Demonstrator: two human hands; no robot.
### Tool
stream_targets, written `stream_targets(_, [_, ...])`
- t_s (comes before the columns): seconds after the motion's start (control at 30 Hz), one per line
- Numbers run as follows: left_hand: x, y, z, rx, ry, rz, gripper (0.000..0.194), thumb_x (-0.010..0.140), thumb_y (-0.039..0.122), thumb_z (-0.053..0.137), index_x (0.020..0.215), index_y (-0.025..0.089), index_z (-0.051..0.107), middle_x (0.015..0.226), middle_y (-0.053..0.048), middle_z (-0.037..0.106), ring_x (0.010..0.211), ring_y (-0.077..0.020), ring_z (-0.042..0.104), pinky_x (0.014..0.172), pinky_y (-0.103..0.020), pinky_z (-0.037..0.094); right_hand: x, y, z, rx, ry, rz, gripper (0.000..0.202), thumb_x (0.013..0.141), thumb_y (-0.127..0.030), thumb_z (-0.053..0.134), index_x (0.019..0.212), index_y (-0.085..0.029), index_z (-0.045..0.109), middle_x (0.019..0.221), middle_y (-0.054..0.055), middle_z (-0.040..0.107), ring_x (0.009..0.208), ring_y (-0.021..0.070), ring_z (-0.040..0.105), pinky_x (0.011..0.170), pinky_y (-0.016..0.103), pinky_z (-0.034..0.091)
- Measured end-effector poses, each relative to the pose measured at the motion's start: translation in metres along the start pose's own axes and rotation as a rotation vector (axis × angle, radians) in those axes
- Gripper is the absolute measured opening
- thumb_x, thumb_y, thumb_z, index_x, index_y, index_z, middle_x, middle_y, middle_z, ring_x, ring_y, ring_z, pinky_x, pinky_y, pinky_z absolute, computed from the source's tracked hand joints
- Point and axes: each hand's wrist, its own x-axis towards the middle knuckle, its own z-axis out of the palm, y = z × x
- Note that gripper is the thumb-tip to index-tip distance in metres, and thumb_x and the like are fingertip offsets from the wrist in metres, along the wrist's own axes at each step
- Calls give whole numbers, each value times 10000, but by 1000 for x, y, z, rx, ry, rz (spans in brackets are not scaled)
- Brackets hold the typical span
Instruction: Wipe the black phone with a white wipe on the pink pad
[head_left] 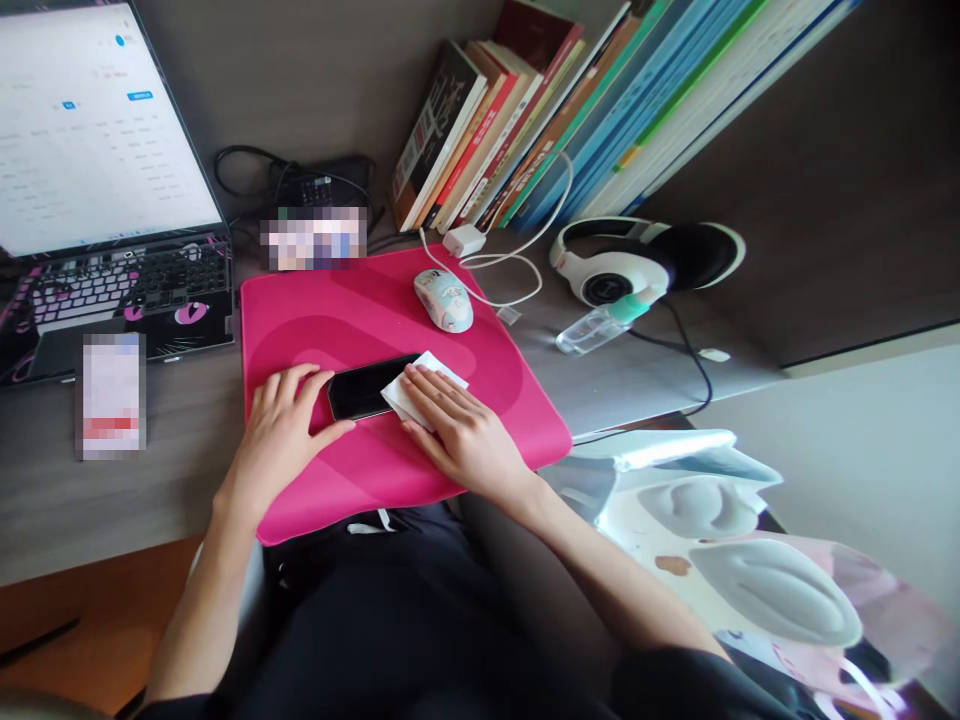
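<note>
Phone (pixel 361 390) flat on pink mat (pixel 322 490), between both hands. Left hand (pixel 281 425) at phone's left end: thumb and fingers spread apart, index tip by upper left corner, thumb by near edge. Right hand (pixel 466 430) flat, fingers close together, resting on tissue (pixel 397 393); tissue covers phone's right end. Mouse (pixel 444 300) beyond phone, clear of hands.

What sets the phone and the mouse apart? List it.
The phone is flat, dark and rectangular, while the mouse is rounded and pale with a printed pattern. The phone is partly covered by a white tissue under the right hand; the mouse is uncovered, with neither hand on it. Both lie on the pink mat.
</note>
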Motion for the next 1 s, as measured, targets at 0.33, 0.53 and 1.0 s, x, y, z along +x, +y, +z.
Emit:
stream_targets(0.33, [-1,-1,2,-6,0,-14,615,1023,536,673,1537,258,483,1519,-147,568,1396,-378,536,1179,-579,445,2,-1,0,-10,-14,-8,564,1121,-327,517,1625,-75,487,1639,215,516,1572,316,452,1298,556,438])
stream_targets(0.53, [-1,1,2,-6,6,-18,633,1014,543,684,1553,275,487,1500,-137,580,1371,-379,546,1165,-577,456,3,0,1,-5,-59,9,617,1127,-374,501,1667,-89,419,1680,211,462,1609,316,384,1313,580,403])
stream_targets(1.0, [0,5,-1,-12,-11,-31,656,994,534,717,1534,219,516,1509,-153,583,1361,-374,554,1169,-570,464,-7,-17,-4,-223,67,-30,521,1103,-329,574,1502,6,605,1539,275,604,1455,382,601,1225,570,526])
